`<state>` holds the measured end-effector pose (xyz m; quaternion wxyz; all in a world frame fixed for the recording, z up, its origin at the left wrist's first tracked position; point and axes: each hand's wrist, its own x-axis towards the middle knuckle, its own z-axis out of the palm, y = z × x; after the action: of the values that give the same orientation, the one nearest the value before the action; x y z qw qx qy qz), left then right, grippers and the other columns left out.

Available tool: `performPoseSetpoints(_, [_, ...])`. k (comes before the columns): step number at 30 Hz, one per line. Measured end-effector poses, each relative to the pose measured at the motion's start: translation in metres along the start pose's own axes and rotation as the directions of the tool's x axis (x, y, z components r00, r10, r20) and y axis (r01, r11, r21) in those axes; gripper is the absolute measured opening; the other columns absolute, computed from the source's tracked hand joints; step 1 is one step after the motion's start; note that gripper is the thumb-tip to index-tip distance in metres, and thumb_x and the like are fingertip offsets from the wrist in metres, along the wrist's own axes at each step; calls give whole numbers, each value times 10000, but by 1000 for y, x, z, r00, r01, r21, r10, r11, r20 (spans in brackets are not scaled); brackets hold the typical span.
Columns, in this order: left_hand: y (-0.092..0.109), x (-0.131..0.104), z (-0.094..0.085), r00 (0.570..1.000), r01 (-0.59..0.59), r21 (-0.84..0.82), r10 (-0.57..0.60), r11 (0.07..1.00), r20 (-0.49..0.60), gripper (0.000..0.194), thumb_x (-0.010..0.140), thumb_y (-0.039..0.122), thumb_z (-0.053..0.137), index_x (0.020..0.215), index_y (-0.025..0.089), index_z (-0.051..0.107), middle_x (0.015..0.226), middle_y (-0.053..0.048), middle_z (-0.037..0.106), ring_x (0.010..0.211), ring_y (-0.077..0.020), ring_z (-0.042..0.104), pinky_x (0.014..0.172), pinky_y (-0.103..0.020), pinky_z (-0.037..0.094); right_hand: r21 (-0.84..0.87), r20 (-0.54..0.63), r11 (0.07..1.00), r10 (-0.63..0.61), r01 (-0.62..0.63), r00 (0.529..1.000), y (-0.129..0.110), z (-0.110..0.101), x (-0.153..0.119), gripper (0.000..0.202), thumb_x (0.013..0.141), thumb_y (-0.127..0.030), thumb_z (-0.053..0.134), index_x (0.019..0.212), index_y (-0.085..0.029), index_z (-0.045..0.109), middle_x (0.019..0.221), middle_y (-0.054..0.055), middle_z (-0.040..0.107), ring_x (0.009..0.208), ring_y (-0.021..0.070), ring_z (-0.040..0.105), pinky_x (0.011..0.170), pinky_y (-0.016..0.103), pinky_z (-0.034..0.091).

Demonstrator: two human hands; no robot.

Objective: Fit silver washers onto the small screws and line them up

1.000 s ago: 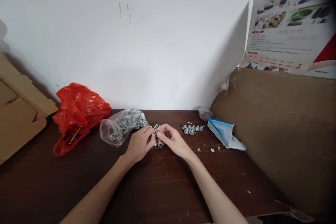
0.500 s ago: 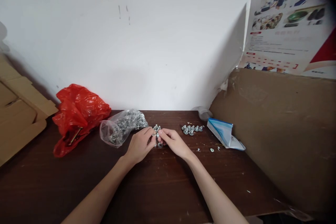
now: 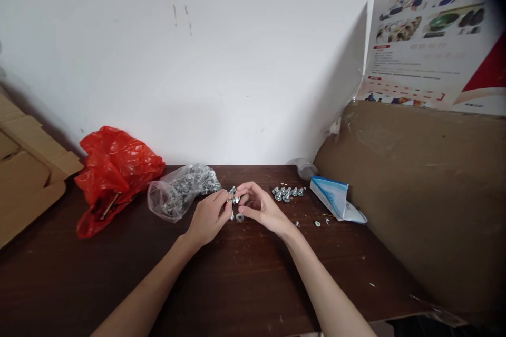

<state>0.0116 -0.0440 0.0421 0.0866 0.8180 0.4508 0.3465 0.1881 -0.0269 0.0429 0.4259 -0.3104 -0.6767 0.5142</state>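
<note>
Between the fingertips of my left hand (image 3: 210, 216) is a small metal bolt (image 3: 236, 200), which points toward my right hand (image 3: 263, 209). The fingers of my right hand are apart, curved around the bolt's free end. Below the fingertips a round washer (image 3: 240, 217) lies on the table. A few more small metal pieces (image 3: 233, 190) sit just behind the hands, partly hidden. To the right stands a group of several bolts (image 3: 288, 193). A clear plastic bag of metal hardware (image 3: 187, 189) lies to the left of my left hand.
A crumpled red plastic bag (image 3: 118, 168) lies at the left beside cardboard (image 3: 31, 168). On the right are a blue and white packet (image 3: 334, 197), white scraps (image 3: 317, 224) and a large cardboard box (image 3: 427, 184). The white wall (image 3: 237, 63) rises behind the dark table (image 3: 237, 284).
The fingers of my right hand have spread apart and come off the bolt, which now shows more plainly in my left hand. The whole view has shifted slightly.
</note>
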Motion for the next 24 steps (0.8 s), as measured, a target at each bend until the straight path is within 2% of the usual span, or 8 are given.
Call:
performPoseSetpoints(2, [-1,0,0,1000,6,0,-6,1000,-3,180,877,182,362,720,184,451,699,6,495,635,-130,461,594,-247,332,3,-18,1000,8,-8,1000,-1,-1,0,386,766,-395,672,1088,-234,531,1047,38,584,841,152,543,682,263,437])
performPoseSetpoints(4, [-2,0,0,1000,5,0,-5,1000,9,181,882,188,358,731,182,457,709,6,496,645,-130,462,606,-249,336,-51,-39,999,17,-19,999,2,0,1,280,838,-453,565,947,-197,593,946,37,593,812,152,537,678,266,435])
performPoseSetpoints(7, [-2,1,1,1000,10,2,-10,1000,26,191,888,195,352,734,179,464,714,5,496,653,-130,462,616,-251,339,-111,-32,994,11,-15,999,6,1,3,341,874,-467,499,745,-167,597,793,20,561,741,142,520,655,263,426])
performPoseSetpoints(9, [-2,1,0,999,24,0,-24,1000,22,188,886,195,355,734,178,466,713,4,495,651,-130,460,613,-250,337,-82,-20,997,13,-14,1000,6,2,3,247,813,-426,607,844,-181,593,830,14,569,754,141,527,649,257,428])
performPoseSetpoints(12, [-2,1,0,999,35,-7,-35,999,18,175,882,191,360,746,177,470,724,3,500,653,-130,461,611,-249,336,-6,-40,1000,28,-28,999,4,1,2,364,749,-392,688,1032,-212,549,938,21,585,806,147,543,659,257,442])
performPoseSetpoints(15, [-2,1,0,999,26,-6,-25,1000,31,177,886,190,356,762,177,481,729,2,503,661,-132,465,626,-251,344,-16,-53,998,66,-67,996,5,2,2,303,829,-476,565,891,-181,597,818,17,582,749,147,539,626,257,441])
performPoseSetpoints(19, [-3,0,1,999,20,-3,-20,1000,45,194,895,200,349,745,177,470,724,4,500,662,-132,466,632,-251,341,-101,-21,992,74,-76,997,12,3,4,399,857,-500,507,674,-154,586,719,15,566,675,132,513,606,252,432])
performPoseSetpoints(24, [-6,0,2,999,35,5,-35,999,33,184,890,197,360,731,177,450,715,9,488,650,-127,454,612,-246,326,-36,-10,999,39,-39,999,8,3,3,262,778,-421,650,853,-175,601,756,-4,568,676,118,520,581,231,455])
